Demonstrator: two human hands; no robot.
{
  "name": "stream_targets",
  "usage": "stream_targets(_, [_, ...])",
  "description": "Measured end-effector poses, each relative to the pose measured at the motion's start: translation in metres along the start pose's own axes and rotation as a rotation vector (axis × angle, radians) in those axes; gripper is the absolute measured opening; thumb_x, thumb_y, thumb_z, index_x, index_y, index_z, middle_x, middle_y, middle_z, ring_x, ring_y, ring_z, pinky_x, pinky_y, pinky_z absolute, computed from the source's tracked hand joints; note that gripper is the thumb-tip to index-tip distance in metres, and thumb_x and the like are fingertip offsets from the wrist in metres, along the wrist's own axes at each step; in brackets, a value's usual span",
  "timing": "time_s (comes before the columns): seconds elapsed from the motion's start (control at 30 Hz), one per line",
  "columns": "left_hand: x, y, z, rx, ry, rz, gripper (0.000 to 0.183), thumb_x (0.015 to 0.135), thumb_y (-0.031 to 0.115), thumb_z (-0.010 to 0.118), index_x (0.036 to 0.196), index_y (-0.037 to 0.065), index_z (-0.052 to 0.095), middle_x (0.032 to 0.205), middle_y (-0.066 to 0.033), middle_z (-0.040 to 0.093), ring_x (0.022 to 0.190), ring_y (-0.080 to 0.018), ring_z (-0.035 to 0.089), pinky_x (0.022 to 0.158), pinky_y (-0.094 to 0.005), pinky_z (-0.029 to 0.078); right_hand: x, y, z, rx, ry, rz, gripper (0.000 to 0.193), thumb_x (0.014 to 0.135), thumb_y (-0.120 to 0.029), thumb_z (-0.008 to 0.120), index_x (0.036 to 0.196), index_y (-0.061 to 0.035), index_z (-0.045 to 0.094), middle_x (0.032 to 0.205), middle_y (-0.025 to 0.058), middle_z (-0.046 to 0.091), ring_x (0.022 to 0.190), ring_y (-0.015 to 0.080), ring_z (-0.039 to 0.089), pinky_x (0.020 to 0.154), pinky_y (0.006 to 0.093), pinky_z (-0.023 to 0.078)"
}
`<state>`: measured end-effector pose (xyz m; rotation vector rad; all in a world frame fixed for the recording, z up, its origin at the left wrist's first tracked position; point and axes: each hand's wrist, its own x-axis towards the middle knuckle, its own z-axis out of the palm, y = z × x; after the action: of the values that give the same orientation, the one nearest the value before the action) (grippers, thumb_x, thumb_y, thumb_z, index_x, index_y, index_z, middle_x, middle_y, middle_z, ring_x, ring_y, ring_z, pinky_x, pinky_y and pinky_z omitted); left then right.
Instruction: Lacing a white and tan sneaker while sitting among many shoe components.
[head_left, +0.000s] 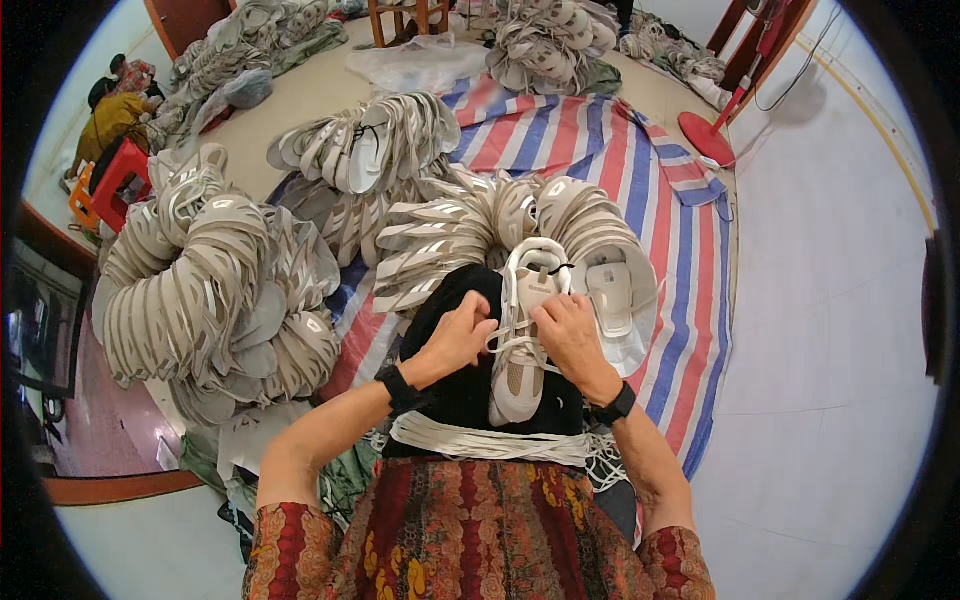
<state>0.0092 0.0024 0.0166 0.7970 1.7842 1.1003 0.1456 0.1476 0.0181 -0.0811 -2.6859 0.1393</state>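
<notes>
A beige and white shoe upper lies on the black cloth over my lap, toe toward me. A white shoelace runs loosely across its front, with a loop out to the left. Close to that loop, my left hand is closed with its fingers curled; what the fingertips pinch, if anything, is too small to make out. My right hand grips the upper's right side by the lace holes, fingers bent. A bundle of white shoelaces lies across my lap below the toe.
Curved stacks of shoe uppers stand at the left, with more just ahead. A striped sheet covers the floor. Farther off are a red stand base, a red stool and a person in yellow.
</notes>
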Motion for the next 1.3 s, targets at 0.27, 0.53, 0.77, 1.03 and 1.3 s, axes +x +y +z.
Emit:
stream_targets(0.27, [0.030, 0.005, -0.002, 0.953, 0.181, 1.083, 0.028, 0.072, 0.004, 0.050, 0.100, 0.004, 0.053, 0.110, -0.0133, 0.048, 0.116, -0.0280, 0.040, 0.098, -0.0381, 0.030, -0.013, 0.041, -0.026, -0.084, 0.233, 0.270, 0.013, 0.066, -0.005, 0.057, 0.078, -0.0033, 0.051, 0.073, 0.0113, 0.050, 0.071, 0.0274, 0.049, 0.064, 0.0386, 0.039])
stream_targets(0.53, [0.049, 0.020, 0.008, 0.818, 0.234, 1.124, 0.015, 0.070, 0.008, 0.054, 0.084, 0.003, 0.055, 0.083, -0.0084, 0.050, 0.091, -0.0250, 0.048, 0.087, -0.0374, 0.036, -0.008, 0.032, -0.037, 1.244, -0.286, 0.819, 0.044, 0.076, -0.011, 0.061, 0.116, -0.0019, 0.047, 0.064, 0.0015, 0.046, 0.054, 0.0079, 0.041, 0.047, 0.0236, 0.035])
stream_targets(0.77, [0.068, 0.016, 0.035, 0.786, 0.206, 1.131, 0.014, 0.064, 0.016, 0.061, 0.075, 0.009, 0.057, 0.071, -0.0065, 0.050, 0.072, -0.0246, 0.049, 0.063, -0.0372, 0.038, -0.016, 0.061, -0.017, 0.334, -0.299, 0.081, 0.037, 0.072, -0.016, 0.064, 0.108, -0.0122, 0.054, 0.084, 0.0129, 0.061, 0.076, 0.0316, 0.059, 0.065, 0.0394, 0.047])
stream_targets(1.03, [0.059, 0.018, 0.045, 0.896, 0.035, 1.101, 0.007, 0.071, 0.018, 0.057, 0.068, 0.011, 0.056, 0.079, -0.0036, 0.046, 0.081, -0.0209, 0.044, 0.074, -0.0365, 0.031, -0.023, 0.070, -0.006, 0.174, -0.263, -0.067, 0.038, 0.073, -0.037, 0.064, 0.097, -0.0113, 0.051, 0.079, 0.0073, 0.055, 0.065, 0.0288, 0.058, 0.049, 0.0380, 0.045])
stream_targets(1.3, [0.064, 0.016, 0.054, 1.011, -0.005, 1.090, 0.007, 0.072, 0.017, 0.055, 0.068, 0.012, 0.055, 0.080, -0.0019, 0.045, 0.080, -0.0189, 0.045, 0.071, -0.0349, 0.030, -0.028, 0.069, -0.017, 0.142, -0.214, -0.182, 0.035, 0.073, -0.035, 0.064, 0.089, -0.0086, 0.050, 0.075, 0.0044, 0.052, 0.063, 0.0229, 0.057, 0.047, 0.0336, 0.044])
